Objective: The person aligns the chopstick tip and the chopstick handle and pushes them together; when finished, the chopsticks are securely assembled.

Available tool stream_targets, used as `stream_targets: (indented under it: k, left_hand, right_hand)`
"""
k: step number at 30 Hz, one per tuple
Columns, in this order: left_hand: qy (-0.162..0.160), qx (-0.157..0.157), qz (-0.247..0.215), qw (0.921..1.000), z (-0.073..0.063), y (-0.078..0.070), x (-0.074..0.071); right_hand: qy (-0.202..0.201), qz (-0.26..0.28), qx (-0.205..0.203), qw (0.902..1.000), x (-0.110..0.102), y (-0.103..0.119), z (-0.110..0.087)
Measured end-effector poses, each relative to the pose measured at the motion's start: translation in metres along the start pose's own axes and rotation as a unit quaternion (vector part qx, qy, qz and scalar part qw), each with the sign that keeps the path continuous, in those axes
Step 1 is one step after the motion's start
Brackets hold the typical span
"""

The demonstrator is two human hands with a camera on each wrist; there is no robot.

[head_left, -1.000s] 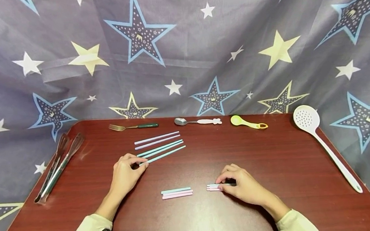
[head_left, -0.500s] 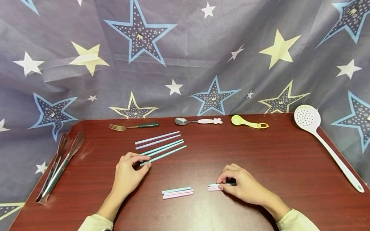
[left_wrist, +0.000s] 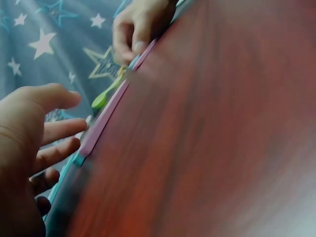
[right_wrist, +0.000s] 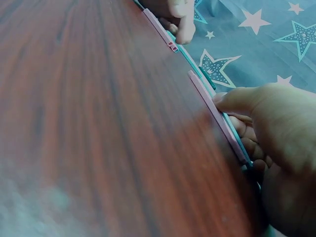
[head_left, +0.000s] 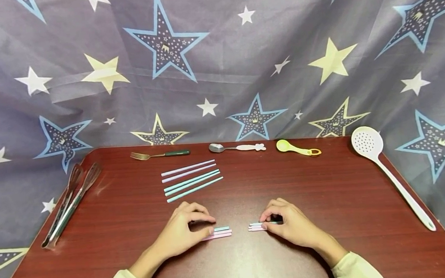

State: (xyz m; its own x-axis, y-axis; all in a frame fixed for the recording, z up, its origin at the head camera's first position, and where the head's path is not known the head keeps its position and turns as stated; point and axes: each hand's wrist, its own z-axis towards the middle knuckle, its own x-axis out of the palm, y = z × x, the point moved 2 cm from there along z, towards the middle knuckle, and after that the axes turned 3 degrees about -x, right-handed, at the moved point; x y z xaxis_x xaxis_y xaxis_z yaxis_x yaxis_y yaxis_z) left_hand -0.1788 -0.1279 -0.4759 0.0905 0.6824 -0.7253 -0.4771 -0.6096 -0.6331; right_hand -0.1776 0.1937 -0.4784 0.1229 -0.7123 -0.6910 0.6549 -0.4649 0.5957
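At the near middle of the table, my left hand [head_left: 180, 231] reaches over a small group of short pink and light-blue straw-like sticks [head_left: 224, 234], covering their left ends. In the left wrist view its thumb and fingers are spread beside a pink stick [left_wrist: 106, 118]. To the right, my right hand [head_left: 294, 225] pinches a second short group of pink and light-blue sticks [head_left: 255, 227]; their left ends poke out past the fingertips. The right wrist view has the thumb on these sticks [right_wrist: 217, 116], low against the table. A gap separates the two groups.
Several long lilac and light-blue sticks [head_left: 192, 184] lie beyond my left hand. Along the back are a fork [head_left: 161, 154], a spoon [head_left: 236, 147] and a yellow measuring spoon [head_left: 297, 148]. Tongs [head_left: 71, 205] lie at left, a white slotted ladle [head_left: 390, 174] at right.
My left hand has left the lowest long light-blue stick and moved right and nearer, over the left short group. The right hand stays at its sticks.
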Motion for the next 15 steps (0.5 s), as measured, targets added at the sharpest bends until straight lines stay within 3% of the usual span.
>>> stream_targets:
  k: [5, 15]
  left_hand:
    - [0.003, -0.014, 0.026, 0.9996, -0.0037, -0.0056, 0.0079]
    - [-0.018, -0.007, 0.032, 0.9993, -0.0048, -0.0086, 0.0111]
  right_hand:
    - [0.001, 0.001, 0.005, 1.0000, 0.0010, 0.0004, 0.0007]
    - [-0.006, 0.011, 0.012, 0.9999, 0.0018, -0.0003, -0.0004]
